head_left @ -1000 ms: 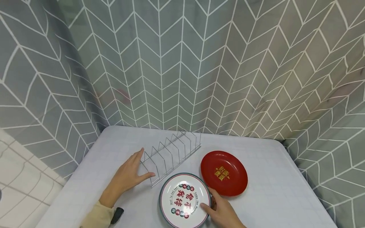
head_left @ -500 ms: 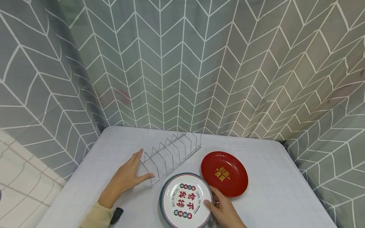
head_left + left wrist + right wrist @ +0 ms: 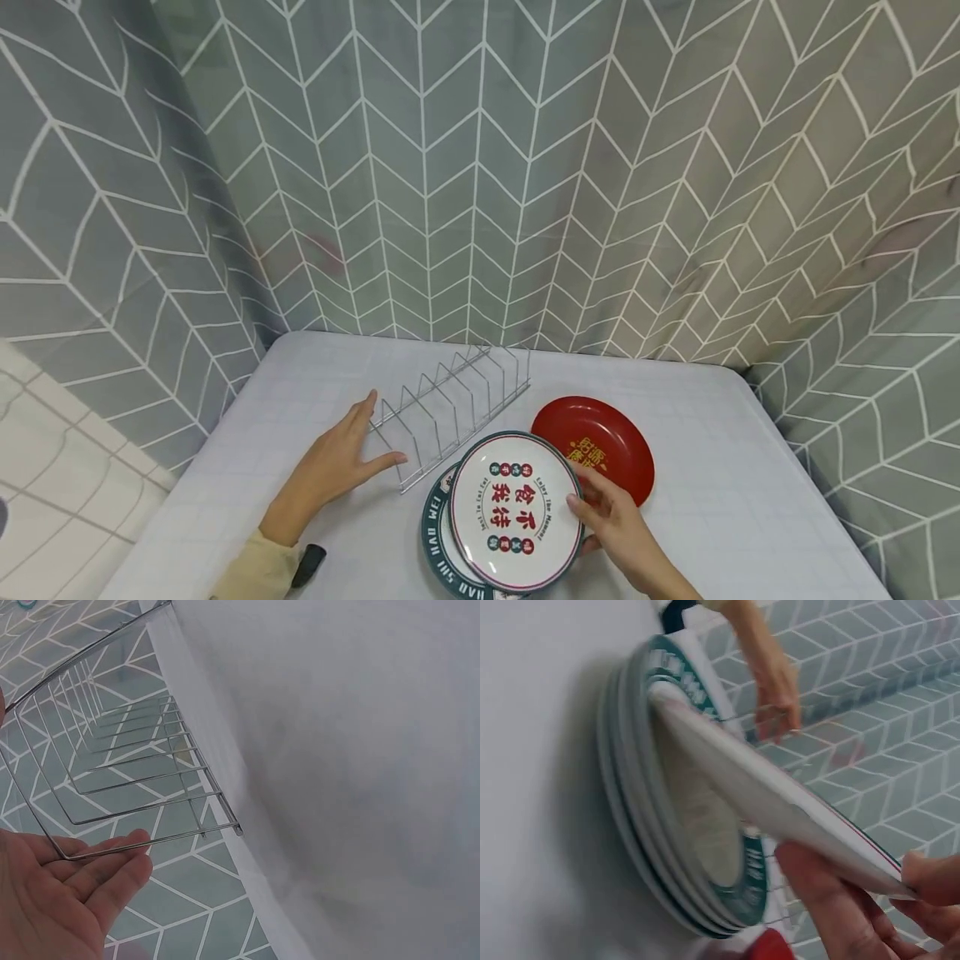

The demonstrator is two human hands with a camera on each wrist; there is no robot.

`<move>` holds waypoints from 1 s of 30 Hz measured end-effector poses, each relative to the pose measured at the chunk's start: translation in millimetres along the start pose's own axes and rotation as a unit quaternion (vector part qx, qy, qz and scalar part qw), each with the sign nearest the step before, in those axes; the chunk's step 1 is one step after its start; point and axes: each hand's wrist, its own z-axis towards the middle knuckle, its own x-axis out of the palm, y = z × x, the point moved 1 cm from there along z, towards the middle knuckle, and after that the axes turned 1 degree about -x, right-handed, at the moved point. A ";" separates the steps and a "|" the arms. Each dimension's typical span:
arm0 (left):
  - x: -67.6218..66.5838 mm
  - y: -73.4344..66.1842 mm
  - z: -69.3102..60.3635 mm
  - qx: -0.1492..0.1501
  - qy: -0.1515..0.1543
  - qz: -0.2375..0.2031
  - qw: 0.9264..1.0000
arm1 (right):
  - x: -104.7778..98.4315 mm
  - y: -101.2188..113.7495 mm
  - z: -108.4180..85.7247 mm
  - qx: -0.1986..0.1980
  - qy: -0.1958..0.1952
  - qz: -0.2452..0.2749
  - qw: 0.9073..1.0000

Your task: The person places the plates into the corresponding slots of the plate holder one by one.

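Observation:
A white plate (image 3: 480, 500) with red lettering and a dark rim is tilted up, its right edge pinched between the thumb and fingers of my right hand (image 3: 622, 533). Beneath it lies a stack of plates (image 3: 437, 542) with green lettered rims. In the right wrist view, the far edge of the held plate (image 3: 780, 802) still meets the top of the stack (image 3: 641, 780). My left hand (image 3: 333, 458) is at the near end of a wire plate rack (image 3: 465, 437), thumb and fingers spread. In the left wrist view its extended fingers (image 3: 112, 874) touch the end wire.
A red oval plate (image 3: 626, 467) with gold characters lies to the right, partly covered by the white plate. The white-covered table (image 3: 735, 500) extends to the right. Patterned curtains (image 3: 465, 208) hang behind and at the sides.
The top white plate has been lifted and shifted right and away from me by my right hand, exposing the green-rimmed plate below. My left hand and the rack stay put.

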 end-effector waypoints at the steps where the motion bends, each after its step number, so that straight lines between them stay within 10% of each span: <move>1: 0.0 0.0 -0.2 0.001 0.000 -0.001 1.000 | -1.3 2.4 0.1 -0.002 -0.012 -0.006 1.000; 12: -3.3 -0.1 0.7 -0.009 0.015 -0.009 1.000 | -10.6 39.3 16.0 -0.097 -0.101 -0.028 0.990; 30: -3.3 -4.0 2.3 -0.067 0.053 -0.043 0.995 | 47.9 118.3 92.2 -0.182 -0.072 -0.041 0.980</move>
